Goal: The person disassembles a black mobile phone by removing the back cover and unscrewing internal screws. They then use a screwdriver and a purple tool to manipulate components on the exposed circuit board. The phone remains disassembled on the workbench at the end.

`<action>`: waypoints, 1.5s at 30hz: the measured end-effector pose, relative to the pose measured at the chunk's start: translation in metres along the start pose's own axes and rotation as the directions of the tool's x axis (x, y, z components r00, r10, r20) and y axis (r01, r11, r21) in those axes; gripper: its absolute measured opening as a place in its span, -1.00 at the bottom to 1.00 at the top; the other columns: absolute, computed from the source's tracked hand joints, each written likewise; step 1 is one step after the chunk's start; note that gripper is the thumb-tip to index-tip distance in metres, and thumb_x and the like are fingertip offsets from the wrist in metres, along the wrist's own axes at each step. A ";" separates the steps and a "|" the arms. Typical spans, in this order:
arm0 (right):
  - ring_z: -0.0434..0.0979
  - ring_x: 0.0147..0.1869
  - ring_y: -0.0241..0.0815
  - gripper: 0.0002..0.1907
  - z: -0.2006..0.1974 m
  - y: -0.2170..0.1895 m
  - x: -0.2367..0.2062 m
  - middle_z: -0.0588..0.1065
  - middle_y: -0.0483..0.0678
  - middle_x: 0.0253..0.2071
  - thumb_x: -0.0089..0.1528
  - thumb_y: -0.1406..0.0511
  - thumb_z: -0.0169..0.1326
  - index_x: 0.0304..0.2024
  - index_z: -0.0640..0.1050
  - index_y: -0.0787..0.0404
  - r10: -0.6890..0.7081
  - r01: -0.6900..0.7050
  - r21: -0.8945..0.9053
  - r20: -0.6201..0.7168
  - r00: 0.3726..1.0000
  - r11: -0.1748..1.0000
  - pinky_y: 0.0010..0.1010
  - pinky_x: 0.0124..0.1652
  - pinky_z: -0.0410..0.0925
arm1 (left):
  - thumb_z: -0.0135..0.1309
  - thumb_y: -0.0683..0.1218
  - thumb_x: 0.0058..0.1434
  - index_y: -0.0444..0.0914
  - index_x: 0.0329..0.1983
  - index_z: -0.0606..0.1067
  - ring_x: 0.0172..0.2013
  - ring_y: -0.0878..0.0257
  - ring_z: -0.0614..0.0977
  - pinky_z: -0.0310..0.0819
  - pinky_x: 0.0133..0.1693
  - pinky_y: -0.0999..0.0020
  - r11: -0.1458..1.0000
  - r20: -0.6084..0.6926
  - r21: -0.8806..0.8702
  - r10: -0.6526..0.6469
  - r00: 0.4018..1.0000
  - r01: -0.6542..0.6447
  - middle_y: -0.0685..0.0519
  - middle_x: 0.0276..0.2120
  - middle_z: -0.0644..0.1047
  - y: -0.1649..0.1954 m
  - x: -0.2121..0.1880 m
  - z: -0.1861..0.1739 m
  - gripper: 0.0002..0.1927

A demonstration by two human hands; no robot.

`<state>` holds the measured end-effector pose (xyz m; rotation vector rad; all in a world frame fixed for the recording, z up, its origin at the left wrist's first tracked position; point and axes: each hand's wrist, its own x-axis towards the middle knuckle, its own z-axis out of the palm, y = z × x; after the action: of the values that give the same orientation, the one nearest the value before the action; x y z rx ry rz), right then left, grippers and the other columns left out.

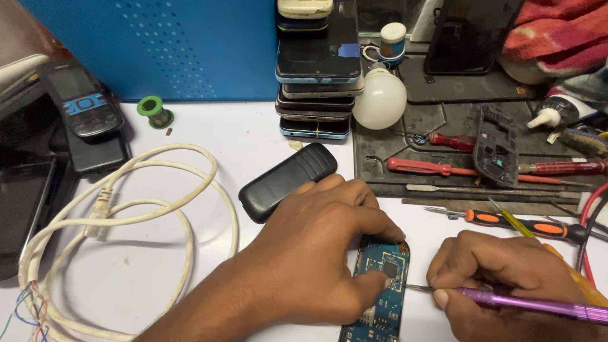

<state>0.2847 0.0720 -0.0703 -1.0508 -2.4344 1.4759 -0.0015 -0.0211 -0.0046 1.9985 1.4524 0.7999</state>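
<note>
Pressing down on the bare blue circuit board [382, 292] of an opened phone, the left hand [316, 253] lies curled over it at the near edge of the white bench [209, 126], thumb tip on the board's face and fingers bent across its top end. Just right of the board, the right hand [500, 278] is closed around a purple-handled screwdriver [538, 304], whose thin metal tip reaches the board's right edge. Just beyond the left hand, up and left of the board, a black phone back cover [288, 180] lies at a slant. Far left of the board, a white network cable [126, 215] sprawls in loose loops, its coloured wires frayed at the near corner. Beyond the right hand, a dark work mat [437, 120] carries red-handled screwdrivers [424, 166], an orange-and-black screwdriver [525, 225] and a black phone frame [496, 145]. Straight back from the board stands a stack of phones [316, 69], a white light bulb [379, 98] touching its right side. A green solder spool [154, 111] sits well left of the stack, before a blue panel [158, 44], and an old keypad phone [85, 101] lies farther left.
</note>
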 end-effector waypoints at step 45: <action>0.31 -0.52 -0.50 -0.71 0.007 -0.010 0.003 0.55 -0.27 -0.34 0.19 0.34 0.36 -0.35 0.43 0.05 -0.221 0.218 -0.078 -0.032 0.975 0.973 -0.58 -0.51 0.19 | 0.17 -0.05 -0.14 -0.19 -0.18 0.64 -0.19 0.13 0.53 0.31 -0.14 0.19 1.000 -0.008 -0.012 -0.016 1.000 0.016 0.06 -0.31 0.51 0.000 -0.002 0.001 -0.61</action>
<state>0.2746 0.0652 -0.0666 -0.7830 -2.4993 1.2916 -0.0011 -0.0230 -0.0052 1.9746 1.4632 0.8081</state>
